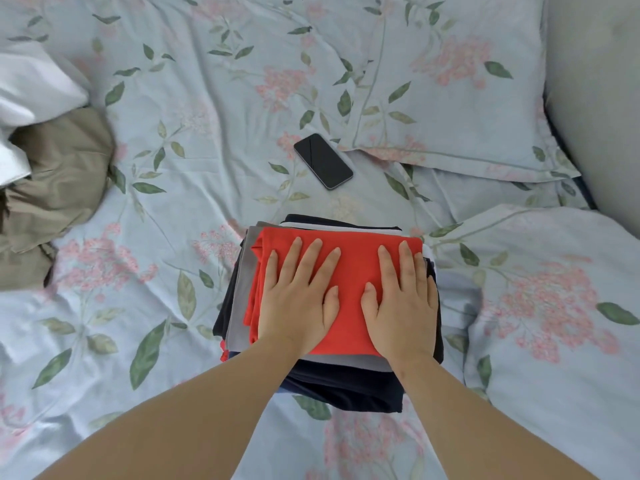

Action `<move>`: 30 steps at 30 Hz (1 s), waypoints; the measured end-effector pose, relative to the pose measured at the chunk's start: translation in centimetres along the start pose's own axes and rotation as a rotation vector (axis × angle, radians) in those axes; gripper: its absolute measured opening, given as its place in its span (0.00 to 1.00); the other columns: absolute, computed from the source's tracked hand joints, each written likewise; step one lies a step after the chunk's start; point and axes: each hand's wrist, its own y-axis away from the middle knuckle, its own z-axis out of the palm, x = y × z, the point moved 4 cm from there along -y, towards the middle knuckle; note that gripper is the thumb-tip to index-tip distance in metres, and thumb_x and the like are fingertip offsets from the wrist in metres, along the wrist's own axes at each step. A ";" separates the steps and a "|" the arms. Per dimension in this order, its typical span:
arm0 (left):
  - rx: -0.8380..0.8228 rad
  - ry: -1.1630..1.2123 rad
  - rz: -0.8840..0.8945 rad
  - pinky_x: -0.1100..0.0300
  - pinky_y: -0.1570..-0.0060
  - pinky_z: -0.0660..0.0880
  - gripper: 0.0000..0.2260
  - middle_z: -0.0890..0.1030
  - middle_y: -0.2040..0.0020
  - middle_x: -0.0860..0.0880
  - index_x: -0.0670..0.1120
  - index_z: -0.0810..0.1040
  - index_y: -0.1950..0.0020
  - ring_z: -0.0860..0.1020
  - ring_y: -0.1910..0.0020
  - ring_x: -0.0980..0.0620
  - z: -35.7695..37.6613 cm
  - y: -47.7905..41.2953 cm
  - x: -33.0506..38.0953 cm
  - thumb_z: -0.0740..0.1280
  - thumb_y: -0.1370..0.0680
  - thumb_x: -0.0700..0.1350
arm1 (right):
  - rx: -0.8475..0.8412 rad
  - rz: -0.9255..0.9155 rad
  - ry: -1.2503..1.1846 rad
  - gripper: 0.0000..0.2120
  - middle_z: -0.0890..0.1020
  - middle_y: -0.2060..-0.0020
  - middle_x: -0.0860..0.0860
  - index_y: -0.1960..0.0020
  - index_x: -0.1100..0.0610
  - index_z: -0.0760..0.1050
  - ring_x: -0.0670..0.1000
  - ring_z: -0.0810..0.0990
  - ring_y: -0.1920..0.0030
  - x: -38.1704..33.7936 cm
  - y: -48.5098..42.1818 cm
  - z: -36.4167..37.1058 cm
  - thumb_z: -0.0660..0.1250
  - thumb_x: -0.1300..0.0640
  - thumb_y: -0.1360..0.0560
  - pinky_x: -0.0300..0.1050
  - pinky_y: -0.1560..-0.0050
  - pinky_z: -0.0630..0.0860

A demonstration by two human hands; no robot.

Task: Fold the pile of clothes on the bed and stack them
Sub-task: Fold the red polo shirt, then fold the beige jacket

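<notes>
A folded red garment (353, 268) tops a stack of folded clothes (346, 386) in grey, white and dark navy at the middle of the bed. My left hand (299, 299) lies flat on the red garment's left half with fingers straight and spread. My right hand (401, 303) presses flat on its right half, fingers straight. At the far left lies an unfolded pile: a khaki garment (59, 181) and a white one (31, 84).
A black phone (323, 161) lies face up on the floral bedsheet (166, 209) just beyond the stack. Two matching floral pillows (446, 95) sit at the right, one far and one near. A grey headboard (595, 98) borders the right edge.
</notes>
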 end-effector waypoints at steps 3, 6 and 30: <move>-0.052 0.026 0.027 0.42 0.30 0.60 0.24 0.72 0.31 0.46 0.51 0.71 0.30 0.69 0.30 0.42 -1.6 1.0 -0.8 0.50 0.22 0.56 | -0.040 0.066 0.042 0.29 0.60 0.25 0.55 0.25 0.51 0.60 0.60 0.58 0.25 -1.6 0.9 -1.6 0.47 0.45 0.24 0.62 0.28 0.55; -0.172 0.044 0.066 0.45 0.27 0.51 0.28 0.61 0.24 0.49 0.53 0.60 0.24 0.58 0.24 0.46 -4.1 2.7 -3.1 0.44 0.23 0.60 | -0.053 0.154 -0.035 0.28 0.57 0.24 0.52 0.23 0.51 0.54 0.58 0.51 0.23 -5.4 2.5 -3.1 0.56 0.47 0.21 0.61 0.27 0.47; -0.326 -0.032 -0.379 0.48 0.26 0.42 0.28 0.40 0.22 0.52 0.51 0.39 0.22 0.39 0.23 0.49 0.3 23.9 -55.5 0.47 0.18 0.57 | -0.515 -0.327 0.032 0.28 0.51 0.23 0.52 0.23 0.50 0.47 0.54 0.49 0.24 -52.4 11.3 18.8 0.54 0.51 0.19 0.51 0.27 0.53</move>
